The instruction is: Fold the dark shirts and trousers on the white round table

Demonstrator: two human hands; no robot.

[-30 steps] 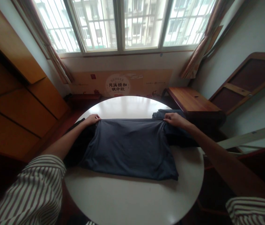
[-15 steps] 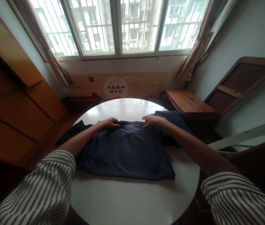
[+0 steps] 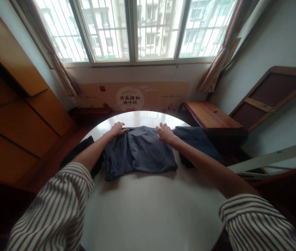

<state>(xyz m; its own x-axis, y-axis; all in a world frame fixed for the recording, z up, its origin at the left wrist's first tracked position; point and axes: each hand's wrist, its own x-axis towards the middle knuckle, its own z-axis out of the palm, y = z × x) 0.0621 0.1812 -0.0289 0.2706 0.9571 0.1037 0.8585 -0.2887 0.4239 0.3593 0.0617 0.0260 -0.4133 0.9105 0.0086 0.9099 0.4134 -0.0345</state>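
A dark blue-grey garment (image 3: 150,153) lies in a wide, wrinkled shape across the far half of the white round table (image 3: 148,209). My left hand (image 3: 118,129) grips its far left edge, thumb towards the middle. At the far right edge my right hand (image 3: 164,132) has its fingers curled over the cloth. What kind of garment it is cannot be made out. To its right rests a folded dark blue garment (image 3: 199,141), partly behind my right forearm. A black garment (image 3: 81,148) lies at the left, partly covered by my left arm.
Beyond the table, a wooden bench-like desk (image 3: 216,115) stands at the right, with a framed panel (image 3: 273,94) leaning near the wall. Yellow-brown cabinets (image 3: 32,122) line the left side. A printed banner (image 3: 150,92) hangs under the barred window (image 3: 153,31).
The garment's near edge has moved away from me, baring more of the table in front. Both hands have shifted slightly, the left one further away and leftward.
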